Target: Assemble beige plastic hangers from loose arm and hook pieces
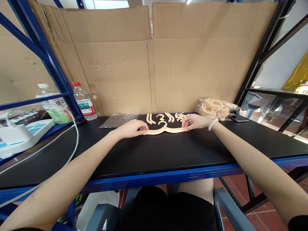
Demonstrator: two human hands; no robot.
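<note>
A beige clothes hanger (pixel 155 131) with a curved hook (pixel 163 124) lies or is held low over the black tabletop, its two arms spread left and right. My left hand (pixel 134 128) pinches the left end between thumb and fingers. At the right end, the fingers of my right hand (pixel 194 122) are closed on the other arm. Beyond the hanger lie loose beige curved strips (pixel 150 119), more strips (pixel 169 117), hook pieces (pixel 160 117) and a pile of small beige parts (pixel 181 116).
A clear bag of beige pieces (pixel 214 108) sits at the back right, beside a dark phone (pixel 238 118). Flat clear plastic (pixel 117 120) lies left of centre. A red-capped bottle (pixel 84 102) and a white cable (pixel 77 138) are at left. Cardboard (pixel 115 70) walls the back.
</note>
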